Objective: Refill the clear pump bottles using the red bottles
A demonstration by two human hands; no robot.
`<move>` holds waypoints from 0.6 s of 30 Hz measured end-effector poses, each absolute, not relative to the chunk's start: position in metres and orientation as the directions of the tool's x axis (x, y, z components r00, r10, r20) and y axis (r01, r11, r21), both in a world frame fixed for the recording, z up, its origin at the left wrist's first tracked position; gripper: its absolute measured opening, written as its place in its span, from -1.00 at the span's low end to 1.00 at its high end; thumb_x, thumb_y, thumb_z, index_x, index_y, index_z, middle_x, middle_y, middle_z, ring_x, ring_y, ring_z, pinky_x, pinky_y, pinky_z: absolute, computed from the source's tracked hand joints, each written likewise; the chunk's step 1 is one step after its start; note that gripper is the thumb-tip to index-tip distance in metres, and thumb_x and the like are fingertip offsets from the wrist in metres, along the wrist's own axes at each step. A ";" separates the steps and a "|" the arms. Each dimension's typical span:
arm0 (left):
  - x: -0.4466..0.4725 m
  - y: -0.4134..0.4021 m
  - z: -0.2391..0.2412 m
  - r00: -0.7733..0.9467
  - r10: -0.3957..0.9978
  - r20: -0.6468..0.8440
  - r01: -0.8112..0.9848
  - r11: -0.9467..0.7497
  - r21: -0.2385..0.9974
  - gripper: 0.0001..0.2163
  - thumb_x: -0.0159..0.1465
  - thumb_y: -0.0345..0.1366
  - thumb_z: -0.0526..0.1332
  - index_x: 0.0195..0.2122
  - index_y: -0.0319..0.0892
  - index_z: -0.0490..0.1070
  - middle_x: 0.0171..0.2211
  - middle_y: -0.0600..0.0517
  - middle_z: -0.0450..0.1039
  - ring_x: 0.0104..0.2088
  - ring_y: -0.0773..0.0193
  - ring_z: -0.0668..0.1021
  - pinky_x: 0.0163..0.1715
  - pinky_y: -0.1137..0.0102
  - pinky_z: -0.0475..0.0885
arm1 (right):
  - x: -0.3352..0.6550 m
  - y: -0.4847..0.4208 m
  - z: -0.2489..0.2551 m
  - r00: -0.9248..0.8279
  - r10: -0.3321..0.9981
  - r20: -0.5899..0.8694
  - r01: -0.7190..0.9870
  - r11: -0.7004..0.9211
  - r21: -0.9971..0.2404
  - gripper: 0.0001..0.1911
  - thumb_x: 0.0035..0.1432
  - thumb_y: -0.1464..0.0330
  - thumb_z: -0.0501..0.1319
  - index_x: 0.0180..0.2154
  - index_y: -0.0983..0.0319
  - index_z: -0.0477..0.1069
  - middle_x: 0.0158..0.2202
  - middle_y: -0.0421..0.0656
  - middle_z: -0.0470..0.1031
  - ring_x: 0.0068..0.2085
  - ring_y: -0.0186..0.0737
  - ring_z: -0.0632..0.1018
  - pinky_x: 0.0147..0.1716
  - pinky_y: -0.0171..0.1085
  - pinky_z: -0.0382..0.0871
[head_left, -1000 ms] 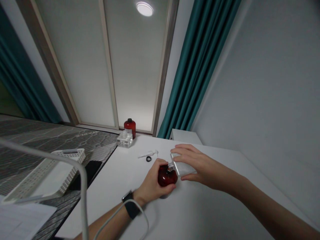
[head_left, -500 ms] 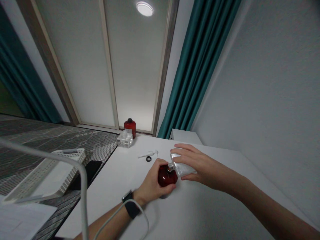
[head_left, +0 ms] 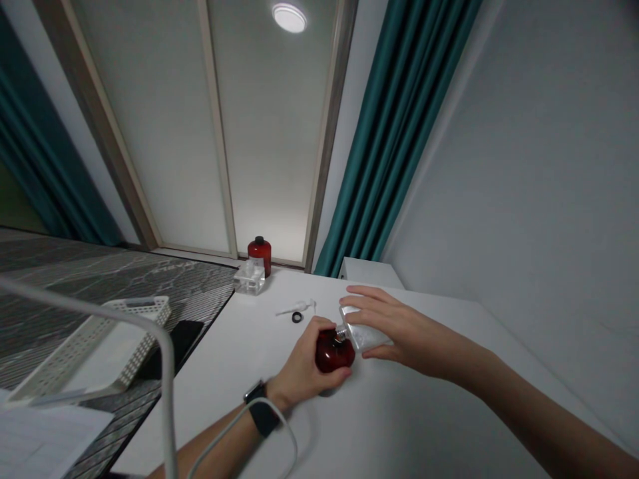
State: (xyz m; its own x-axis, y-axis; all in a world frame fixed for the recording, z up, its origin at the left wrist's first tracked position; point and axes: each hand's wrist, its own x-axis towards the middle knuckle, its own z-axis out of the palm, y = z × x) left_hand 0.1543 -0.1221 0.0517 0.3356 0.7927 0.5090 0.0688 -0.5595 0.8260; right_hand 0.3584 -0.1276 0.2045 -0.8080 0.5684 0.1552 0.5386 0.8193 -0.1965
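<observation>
My left hand (head_left: 308,362) is wrapped round a dark red bottle (head_left: 333,352) low over the white table. In my right hand (head_left: 394,326) is a clear bottle (head_left: 369,337), tipped on its side with its neck at the mouth of the red one. Whether liquid runs between them is too small to tell. Beyond my hands lie a white pump head with its tube (head_left: 295,309) and a black ring (head_left: 297,317).
At the table's far left corner stand another red bottle (head_left: 259,251) with a black cap and a clear box (head_left: 249,278). A white basket (head_left: 94,352), a black flat object (head_left: 172,346) and papers (head_left: 50,439) are left. White cables (head_left: 167,379) cross the near left.
</observation>
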 end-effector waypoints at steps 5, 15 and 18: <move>0.154 -0.122 0.052 0.328 0.798 0.505 0.074 -0.555 0.829 -0.48 0.02 -0.33 0.40 -0.01 -0.12 0.25 -0.06 -0.07 0.36 -0.05 0.05 0.47 0.00 0.14 0.38 | 0.358 -0.128 0.206 -0.809 0.566 0.160 0.534 0.821 -0.203 -0.52 0.10 0.35 0.41 0.07 0.16 0.42 0.26 -0.05 0.37 0.36 -0.05 0.21 0.31 0.04 0.20; 0.154 -0.123 0.052 0.330 0.800 0.501 0.075 -0.551 0.831 -0.49 0.03 -0.34 0.40 -0.01 -0.12 0.25 -0.05 -0.06 0.36 -0.03 0.04 0.46 0.02 0.12 0.37 | 0.359 -0.126 0.204 -0.820 0.554 0.143 0.532 0.830 -0.164 -0.50 0.10 0.37 0.41 0.08 0.16 0.40 0.27 -0.07 0.35 0.37 -0.05 0.18 0.32 0.04 0.17; 0.155 -0.123 0.052 0.325 0.808 0.492 0.080 -0.542 0.837 -0.49 0.02 -0.34 0.40 -0.02 -0.12 0.25 -0.04 -0.07 0.36 -0.03 0.04 0.45 0.02 0.12 0.37 | 0.358 -0.127 0.206 -0.821 0.550 0.149 0.527 0.833 -0.172 -0.51 0.11 0.37 0.41 0.08 0.14 0.41 0.26 -0.07 0.36 0.37 -0.06 0.19 0.32 0.05 0.17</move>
State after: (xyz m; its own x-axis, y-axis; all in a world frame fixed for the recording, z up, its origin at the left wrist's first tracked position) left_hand 0.1546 -0.1230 0.0525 0.3253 0.8077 0.4917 0.0802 -0.5417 0.8367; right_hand 0.3580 -0.1265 0.2057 -0.8214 0.5505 0.1495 0.5267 0.8325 -0.1717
